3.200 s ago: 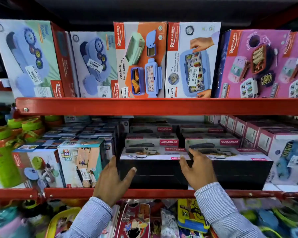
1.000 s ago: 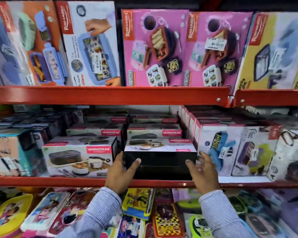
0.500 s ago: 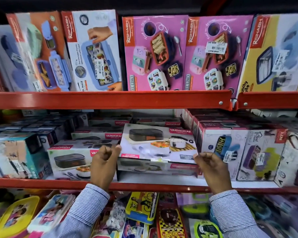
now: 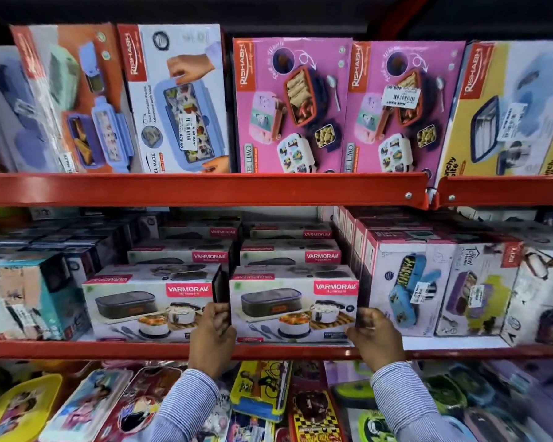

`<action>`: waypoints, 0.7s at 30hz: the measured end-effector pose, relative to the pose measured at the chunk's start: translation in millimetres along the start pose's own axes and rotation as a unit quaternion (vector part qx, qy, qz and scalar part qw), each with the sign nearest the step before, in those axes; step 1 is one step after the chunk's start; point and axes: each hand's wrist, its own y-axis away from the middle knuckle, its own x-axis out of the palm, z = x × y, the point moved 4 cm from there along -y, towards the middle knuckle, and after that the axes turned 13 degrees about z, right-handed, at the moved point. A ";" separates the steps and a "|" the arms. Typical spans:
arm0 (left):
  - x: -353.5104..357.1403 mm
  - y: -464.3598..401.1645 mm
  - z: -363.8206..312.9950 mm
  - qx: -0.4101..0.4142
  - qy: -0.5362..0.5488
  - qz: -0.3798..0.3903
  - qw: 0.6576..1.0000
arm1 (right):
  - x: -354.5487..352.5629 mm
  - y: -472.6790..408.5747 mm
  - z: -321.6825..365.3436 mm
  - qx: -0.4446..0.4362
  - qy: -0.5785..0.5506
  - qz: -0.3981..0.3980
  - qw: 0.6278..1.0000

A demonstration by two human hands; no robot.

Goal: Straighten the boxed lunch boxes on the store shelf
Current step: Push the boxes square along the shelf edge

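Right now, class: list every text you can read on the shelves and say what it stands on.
"VARMORA Homeware": held box, both hands on its sides.
"VARMORA": neighbouring box.
"RISHABH": pink box.
"MAZE": white box.
"479.00": its price sticker.
Other sticker print is too blurred.

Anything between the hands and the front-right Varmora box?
Nothing visible. The left hand grips the left edge of the Varmora box, the right hand its right edge. The neighbouring Varmora box sits apart on the left.
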 end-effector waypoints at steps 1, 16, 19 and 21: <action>0.8 0.7 2.6 0.002 0.001 -0.003 1.000 | 1.5 0.4 -2.2 0.001 -0.003 0.001 1.000; 4.5 9.4 8.2 0.034 -0.023 -0.071 0.997 | 2.9 19.9 -2.1 -0.037 0.062 -0.015 0.997; 3.8 11.4 10.4 0.034 -0.029 -0.080 0.996 | 0.5 21.7 -5.2 -0.029 0.074 -0.021 0.997; 3.8 12.1 11.6 0.029 -0.023 -0.080 0.996 | -0.6 23.0 -6.5 -0.025 0.074 -0.021 0.997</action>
